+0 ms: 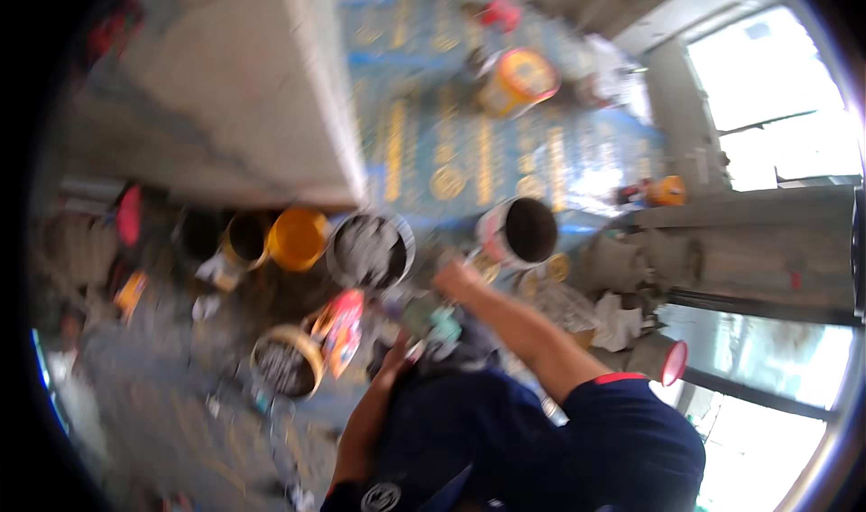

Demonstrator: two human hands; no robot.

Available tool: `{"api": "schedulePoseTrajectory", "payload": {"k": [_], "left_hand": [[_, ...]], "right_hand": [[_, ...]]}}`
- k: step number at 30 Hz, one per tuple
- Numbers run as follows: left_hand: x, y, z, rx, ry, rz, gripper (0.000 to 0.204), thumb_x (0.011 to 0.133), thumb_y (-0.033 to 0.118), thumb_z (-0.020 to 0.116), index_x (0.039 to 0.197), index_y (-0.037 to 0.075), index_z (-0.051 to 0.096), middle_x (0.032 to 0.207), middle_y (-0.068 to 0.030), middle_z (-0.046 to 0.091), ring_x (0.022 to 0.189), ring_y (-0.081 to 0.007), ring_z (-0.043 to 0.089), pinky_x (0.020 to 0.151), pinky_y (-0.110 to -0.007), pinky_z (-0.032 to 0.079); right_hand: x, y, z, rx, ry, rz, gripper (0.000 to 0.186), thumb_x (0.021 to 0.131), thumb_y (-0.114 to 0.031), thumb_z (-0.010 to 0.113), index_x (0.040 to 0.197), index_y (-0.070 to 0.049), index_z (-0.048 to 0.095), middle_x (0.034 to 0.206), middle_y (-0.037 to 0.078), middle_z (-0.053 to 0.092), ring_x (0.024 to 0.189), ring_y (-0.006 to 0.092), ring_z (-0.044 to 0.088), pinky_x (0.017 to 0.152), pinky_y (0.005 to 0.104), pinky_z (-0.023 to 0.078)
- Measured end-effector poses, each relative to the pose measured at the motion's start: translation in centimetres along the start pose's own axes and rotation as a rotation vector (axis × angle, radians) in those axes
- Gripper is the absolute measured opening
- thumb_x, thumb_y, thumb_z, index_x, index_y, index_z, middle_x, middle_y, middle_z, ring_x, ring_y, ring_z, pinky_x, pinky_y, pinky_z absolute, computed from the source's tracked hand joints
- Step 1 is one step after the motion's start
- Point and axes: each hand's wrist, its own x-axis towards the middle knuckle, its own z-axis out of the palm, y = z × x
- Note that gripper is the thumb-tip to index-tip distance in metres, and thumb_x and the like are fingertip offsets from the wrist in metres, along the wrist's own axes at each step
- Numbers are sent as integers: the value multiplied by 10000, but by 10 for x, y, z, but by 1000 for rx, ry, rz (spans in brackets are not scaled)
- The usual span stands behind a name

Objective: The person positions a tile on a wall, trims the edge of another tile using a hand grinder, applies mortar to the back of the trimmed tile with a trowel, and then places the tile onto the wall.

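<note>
The whole view is smeared by motion. My right hand reaches forward with bent fingers, just below a white bucket with a dark inside. Whether it holds anything does not show. Close to my body is my left hand, beside a small pale thing I cannot make out; its fingers are blurred. Between my hands lies a teal and grey crumpled thing, in front of my dark clothing. Ahead and left of my right hand stands a white bucket with wet grey mortar inside.
A yellow bucket and darker buckets line the wall's foot at left. Nearer are a red and orange bag and a bucket of grey material. Blue printed sheeting covers the far floor, with a yellow-lidded bucket on it. Windows are right.
</note>
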Motion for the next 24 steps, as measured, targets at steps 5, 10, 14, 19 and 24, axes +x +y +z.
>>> {"api": "schedulePoseTrajectory", "payload": {"k": [5, 10, 14, 19, 24], "left_hand": [[10, 0, 10, -119, -113, -74, 240, 837, 272, 538, 1029, 135, 585, 970, -161, 641, 935, -371, 605, 794, -430, 470], [-17, 58, -30, -91, -131, -160, 354, 834, 334, 550, 1074, 79, 603, 1038, -204, 636, 992, -393, 586, 837, -442, 463], [-27, 35, -29, -71, -77, -130, 343, 835, 333, 551, 1058, 78, 609, 1029, -207, 638, 991, -394, 587, 840, -446, 466], [-32, 66, -43, -144, -84, -212, 388, 813, 353, 602, 1029, 31, 613, 1012, -220, 643, 993, -391, 593, 837, -441, 468], [-34, 72, -47, -142, -125, -281, 409, 807, 351, 637, 1046, 19, 609, 1027, -226, 642, 1017, -388, 590, 854, -435, 464]], "right_hand": [[-1, 4, 14, 9, -113, 54, 126, 755, -225, 598, 805, -295, 690, 809, -61, 656, 811, 152, 644, 680, 374, 460], [-9, -8, 7, 48, -124, 41, 167, 815, -243, 574, 914, -319, 686, 909, -64, 641, 906, 157, 629, 810, 360, 428], [3, -19, 2, 47, -195, 16, 250, 832, -220, 569, 1031, -340, 662, 975, -77, 658, 946, 149, 638, 843, 376, 429], [-2, -14, -2, 185, -346, 22, 249, 801, -208, 637, 1050, -205, 651, 1065, -23, 656, 1025, 179, 630, 845, 386, 440], [-4, -19, -30, 137, -413, 21, 292, 751, -126, 661, 1026, -223, 647, 994, 9, 677, 900, 210, 679, 666, 341, 529]]}}
